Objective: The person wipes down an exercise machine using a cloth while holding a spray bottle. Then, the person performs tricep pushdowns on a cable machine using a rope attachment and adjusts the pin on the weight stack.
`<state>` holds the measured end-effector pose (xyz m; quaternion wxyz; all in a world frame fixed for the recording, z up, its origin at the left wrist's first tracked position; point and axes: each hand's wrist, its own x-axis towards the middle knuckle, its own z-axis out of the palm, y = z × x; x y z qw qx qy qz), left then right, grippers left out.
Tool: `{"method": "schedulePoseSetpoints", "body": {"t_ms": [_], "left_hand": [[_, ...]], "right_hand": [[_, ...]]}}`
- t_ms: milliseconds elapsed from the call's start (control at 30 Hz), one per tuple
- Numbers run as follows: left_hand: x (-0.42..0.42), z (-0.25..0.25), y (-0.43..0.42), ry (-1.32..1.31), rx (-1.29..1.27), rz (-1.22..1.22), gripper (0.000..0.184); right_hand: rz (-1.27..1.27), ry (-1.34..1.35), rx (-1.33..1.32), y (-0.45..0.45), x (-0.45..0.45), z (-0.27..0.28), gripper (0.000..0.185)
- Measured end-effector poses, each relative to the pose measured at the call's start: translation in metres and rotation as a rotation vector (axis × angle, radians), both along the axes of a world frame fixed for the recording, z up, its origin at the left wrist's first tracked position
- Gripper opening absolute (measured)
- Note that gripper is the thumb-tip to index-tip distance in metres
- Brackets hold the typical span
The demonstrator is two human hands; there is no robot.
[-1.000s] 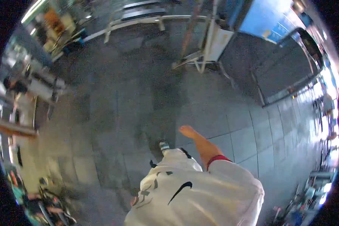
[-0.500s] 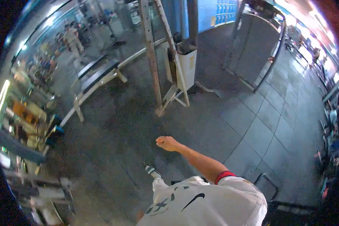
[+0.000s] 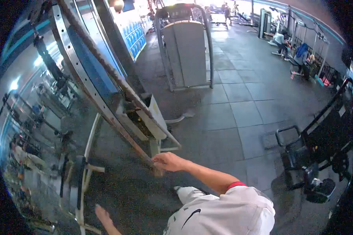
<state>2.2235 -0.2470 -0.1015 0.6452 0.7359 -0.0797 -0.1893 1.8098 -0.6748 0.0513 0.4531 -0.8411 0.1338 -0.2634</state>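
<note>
My right hand (image 3: pixel 166 161) reaches across in front of my white shirt (image 3: pixel 223 211), fingers curled in loosely, with nothing visible in them. In the view it overlaps the lower end of a slanting metal upright (image 3: pixel 94 92) with holes along it; whether they touch, I cannot tell. Low on the left, my left hand (image 3: pixel 102 214) is small and blurred, near a bench (image 3: pixel 80 182) with a dark pad. Its fingers do not show clearly, and no object is visible in it. One of my shoes (image 3: pixel 176 189) shows on the dark floor.
Behind the upright stands a white bin-like box (image 3: pixel 156 119). Farther ahead is a tall grey-panelled machine (image 3: pixel 186 55), with blue lockers (image 3: pixel 133 37) to its left. A black exercise machine (image 3: pixel 302 156) stands at right on the tiled floor (image 3: pixel 219 113). People sit farther back.
The view has swung rightward, so the metal upright and bench sit lower and nearer on the left. My left hand has come into sight; my right hand stays curled.
</note>
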Motion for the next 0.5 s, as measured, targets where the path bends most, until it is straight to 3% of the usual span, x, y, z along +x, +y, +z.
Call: {"method": "schedulePoseSetpoints", "body": {"t_ms": [67,133,200,267,333,467,500], "left_hand": [[0.035,0.089,-0.106,-0.158,-0.195,-0.094,0.055],[0.064,0.192,-0.193,-0.276,-0.386,-0.284,0.057],[0.051,0.266,-0.275,-0.352,-0.396,-0.294,0.055],[0.090,0.316,-0.323,-0.366,-0.536,-0.370,0.055],[0.110,0.378,-0.364,-0.528,-0.439,-0.271,0.054],[0.168,0.456,-0.417,-0.974,-0.609,-0.393,0.051],[0.176,0.477,-0.435,-0.958,-0.609,-0.351,0.051]], "right_hand": [[0.004,-0.096,-0.108,-0.013,0.044,0.009,0.034],[-0.002,-0.171,-0.157,-0.040,0.060,0.058,0.034],[-0.012,-0.258,-0.230,-0.067,0.105,0.075,0.033],[-0.034,-0.324,-0.302,-0.077,0.145,0.120,0.034],[0.034,-0.384,-0.304,-0.085,0.181,0.169,0.033],[0.001,-0.505,-0.479,-0.100,0.252,0.240,0.035],[-0.053,-0.520,-0.540,-0.104,0.270,0.253,0.037]]}}
